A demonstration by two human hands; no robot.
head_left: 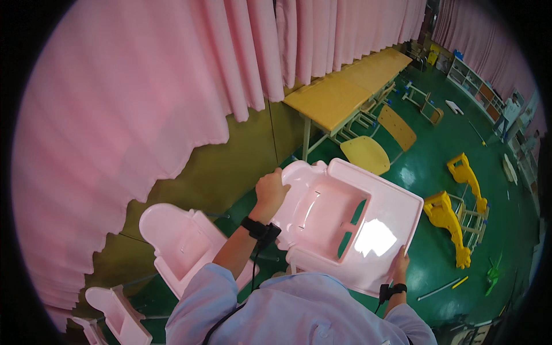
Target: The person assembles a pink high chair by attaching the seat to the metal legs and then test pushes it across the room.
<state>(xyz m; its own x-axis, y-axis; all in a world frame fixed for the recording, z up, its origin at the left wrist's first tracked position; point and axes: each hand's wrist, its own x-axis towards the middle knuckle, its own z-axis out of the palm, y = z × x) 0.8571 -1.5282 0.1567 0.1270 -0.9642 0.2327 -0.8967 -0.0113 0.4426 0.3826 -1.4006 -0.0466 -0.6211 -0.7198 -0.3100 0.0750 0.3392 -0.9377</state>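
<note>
In front of my body is a pink plastic high chair with a rounded backrest, a hollow seat and a wide, glossy tray. My left hand is closed over the edge of the backrest, with a black band and a small device on the wrist. At the tray's right edge, my right hand grips the rim; part of its fingers is hidden by the tray. The chair's legs are mostly out of sight beneath it. A second pink high chair stands to the left of my left forearm.
More pink high chairs line the lower left beside the pink curtain. Wooden tables run along the wall ahead, with a wooden chair beside them. Yellow plastic pieces and rods lie on the green floor. Another person stands far right.
</note>
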